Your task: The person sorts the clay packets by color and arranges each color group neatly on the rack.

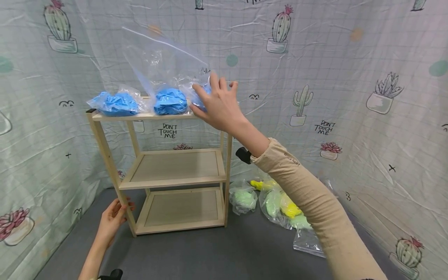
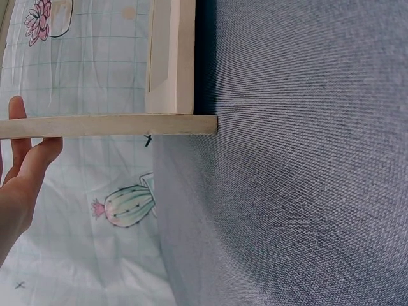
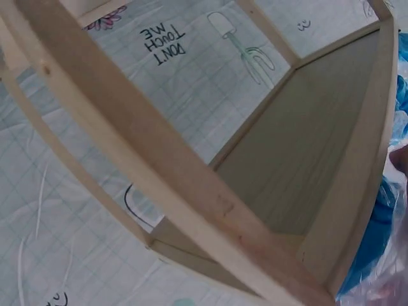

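A wooden shelf rack (image 1: pixel 171 183) stands on the dark grey surface. My left hand (image 1: pixel 111 217) grips its front left leg, thumb and fingers on either side; the left wrist view shows the hand (image 2: pixel 29 166) there too. On the top board lie clear plastic bags with crumpled blue contents: one at the left (image 1: pixel 117 104), one in the middle (image 1: pixel 170 102). My right hand (image 1: pixel 222 103) is over a third blue bag (image 1: pixel 199 97) at the right end, fingers spread and touching it. That bag is partly hidden by the hand. Blue bags (image 3: pixel 376 242) show at the right wrist view's edge.
Clear bags with green contents (image 1: pixel 244 199) and yellow contents (image 1: pixel 289 206) lie right of the rack, partly behind my right sleeve (image 1: pixel 308 202). A transparent bag sheet with a zip edge (image 1: pixel 164 58) stands up above the top board. A cactus-print curtain (image 1: pixel 350 58) surrounds the surface.
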### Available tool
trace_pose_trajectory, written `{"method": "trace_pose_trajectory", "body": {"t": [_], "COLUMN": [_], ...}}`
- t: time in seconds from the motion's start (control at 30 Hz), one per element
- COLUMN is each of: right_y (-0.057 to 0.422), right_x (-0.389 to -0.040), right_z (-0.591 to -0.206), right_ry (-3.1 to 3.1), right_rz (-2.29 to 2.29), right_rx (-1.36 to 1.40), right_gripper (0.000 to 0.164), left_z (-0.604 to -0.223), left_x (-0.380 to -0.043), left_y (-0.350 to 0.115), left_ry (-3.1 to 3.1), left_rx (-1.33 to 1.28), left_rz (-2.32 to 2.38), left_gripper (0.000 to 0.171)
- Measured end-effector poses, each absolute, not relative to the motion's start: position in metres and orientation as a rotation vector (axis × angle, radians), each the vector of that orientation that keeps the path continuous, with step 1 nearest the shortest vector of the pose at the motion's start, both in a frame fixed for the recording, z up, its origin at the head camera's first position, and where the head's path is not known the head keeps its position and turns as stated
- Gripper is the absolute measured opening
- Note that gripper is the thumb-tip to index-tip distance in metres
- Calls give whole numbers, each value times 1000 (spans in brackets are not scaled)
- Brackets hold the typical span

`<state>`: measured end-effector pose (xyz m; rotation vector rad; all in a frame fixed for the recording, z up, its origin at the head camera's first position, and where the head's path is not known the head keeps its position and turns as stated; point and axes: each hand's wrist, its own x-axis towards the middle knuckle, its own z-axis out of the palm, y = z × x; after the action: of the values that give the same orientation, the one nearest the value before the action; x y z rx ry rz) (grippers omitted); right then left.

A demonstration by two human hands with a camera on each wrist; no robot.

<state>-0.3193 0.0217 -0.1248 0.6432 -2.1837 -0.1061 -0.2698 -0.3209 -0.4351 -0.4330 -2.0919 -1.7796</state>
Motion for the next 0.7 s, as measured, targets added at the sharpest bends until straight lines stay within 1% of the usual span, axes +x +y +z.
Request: {"method": "trace_pose_trajectory", "body": {"t": [0.1,0.17,0.4,0.53,0.7], "right_y": [29,36,65,71,69], "right_x": [-315,-313,-318,-323,-327], "right_z": [-127,-129,-144,-152,-158], "right_ry": [-2222,-2242,-2145,-2039,-2000], "right_rz": [-113,-67,103,98,29], "right_rx": [691,746,996,1049,1027], "right_gripper": [62,64,41,41,46], "left_z": [-435,-435,-435,-434,-434], "left_x": [-271,-271,-269,-269,-270], "left_y": [-321,-321,-320,-320,-319], "left_ry": [-2088,-2089,-2130,-2132,-2107], "left_rx": [-436,-434,-389,-390,-413], "left_rz": [-1779,-1779,-1734,-1726,-1742], "left_gripper": [29,30,29,29,28]}}
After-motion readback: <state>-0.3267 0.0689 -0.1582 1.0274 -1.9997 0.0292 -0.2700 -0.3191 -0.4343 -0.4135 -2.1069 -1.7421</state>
